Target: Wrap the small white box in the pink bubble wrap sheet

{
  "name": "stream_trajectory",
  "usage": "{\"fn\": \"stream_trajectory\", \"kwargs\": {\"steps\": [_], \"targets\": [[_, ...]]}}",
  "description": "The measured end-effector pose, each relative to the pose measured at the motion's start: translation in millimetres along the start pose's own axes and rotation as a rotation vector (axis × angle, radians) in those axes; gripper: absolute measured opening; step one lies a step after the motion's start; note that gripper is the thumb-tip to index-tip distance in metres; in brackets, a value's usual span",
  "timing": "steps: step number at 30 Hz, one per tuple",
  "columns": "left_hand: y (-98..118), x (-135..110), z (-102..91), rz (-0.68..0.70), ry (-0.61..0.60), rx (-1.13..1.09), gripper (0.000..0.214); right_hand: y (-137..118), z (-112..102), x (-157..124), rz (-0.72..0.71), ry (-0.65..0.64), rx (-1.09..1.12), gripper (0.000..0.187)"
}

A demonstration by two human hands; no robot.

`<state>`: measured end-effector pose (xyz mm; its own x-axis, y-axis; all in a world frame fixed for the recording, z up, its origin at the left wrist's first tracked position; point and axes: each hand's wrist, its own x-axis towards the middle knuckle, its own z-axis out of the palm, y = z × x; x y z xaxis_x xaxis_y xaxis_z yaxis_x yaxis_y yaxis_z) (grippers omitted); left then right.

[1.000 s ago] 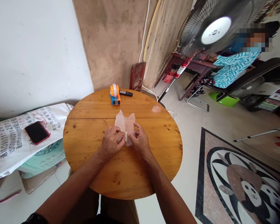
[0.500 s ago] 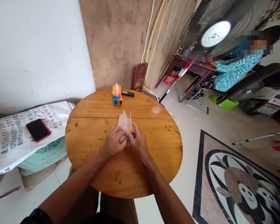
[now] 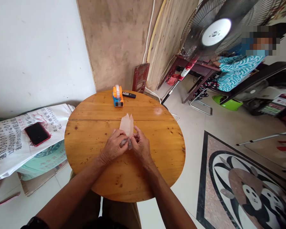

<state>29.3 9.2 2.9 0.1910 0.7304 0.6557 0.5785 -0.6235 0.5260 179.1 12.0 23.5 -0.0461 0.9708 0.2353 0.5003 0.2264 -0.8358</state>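
Over the middle of the round wooden table (image 3: 85, 140), both my hands are closed on a thin, see-through plastic bag (image 3: 126, 123). Its flattened far part points away from me and ends in two uneven peaks. My left hand (image 3: 114, 143) grips a greyish, bunched part of it, mostly covered by the fingers. Close beside it, my right hand (image 3: 141, 145) pinches the bag between thumb and fingers at its near right side. An orange and blue tape dispenser (image 3: 118, 99) stands near the table's far edge, with a black remote control (image 3: 129, 95) lying next to it.
A red-edged phone (image 3: 37, 133) lies on white sacks (image 3: 11, 152) to the left. Beyond the table are a brown chair back (image 3: 141, 76) and a standing fan (image 3: 216, 31). A person in a blue patterned top (image 3: 243, 71) sits at a desk, far right.
The torn-looking peaks at the bag's far end have drawn closer together. Both hands stay almost in place, with small finger movements; the whole view has shifted slightly.
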Motion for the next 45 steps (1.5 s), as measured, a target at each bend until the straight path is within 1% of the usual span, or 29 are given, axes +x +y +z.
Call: {"fn": "stream_trajectory", "kwargs": {"steps": [3,7,11,13,16,19,23,27,31,34,37,42,44,45], "targets": [[3,2,-0.7,-0.03,-0.004,-0.023,0.009,-6,0,-1,0.0,-0.042,0.004,0.05],[6,3,-3.5,-0.115,-0.012,-0.081,0.008,-13,-5,-1,0.002,-0.116,-0.04,0.047],[7,1,-5.6,-0.224,-0.005,-0.211,0.027,-18,-10,-7,-0.053,-0.209,-0.12,0.048],[7,0,-5.7,-0.276,0.011,-0.272,0.032,-21,-12,-11,-0.086,-0.251,-0.191,0.051],[8,0,-5.1,-0.316,0.021,-0.275,0.033,-21,-14,-12,-0.108,-0.3,-0.24,0.059],[9,1,-4.2,-0.306,0.001,-0.241,0.034,-17,-19,-8,-0.143,-0.352,-0.181,0.066],[8,2,-2.2,-0.267,-0.024,-0.194,0.026,-8,-24,-1,-0.173,-0.413,-0.065,0.069],[8,3,-0.9,-0.252,-0.037,-0.162,0.033,-5,-23,0,-0.165,-0.403,-0.009,0.064],[17,2,-1.4,-0.286,-0.055,-0.125,0.031,-4,-22,-3,-0.171,-0.371,0.07,0.059],[27,1,-2.0,-0.315,-0.086,-0.031,0.029,-2,-24,-3,-0.147,-0.39,0.108,0.059],[34,2,-4.0,-0.328,-0.141,0.038,0.028,-1,-27,0,-0.113,-0.422,0.134,0.059],[29,10,-10.4,-0.281,-0.271,0.058,0.022,-5,-32,11,-0.034,-0.469,0.244,0.056],[26,12,-12.3,-0.282,-0.309,0.058,0.023,-6,-34,20,0.004,-0.463,0.266,0.048],[24,13,-12.9,-0.283,-0.318,0.059,0.026,-6,-35,26,0.021,-0.437,0.251,0.042]]}}
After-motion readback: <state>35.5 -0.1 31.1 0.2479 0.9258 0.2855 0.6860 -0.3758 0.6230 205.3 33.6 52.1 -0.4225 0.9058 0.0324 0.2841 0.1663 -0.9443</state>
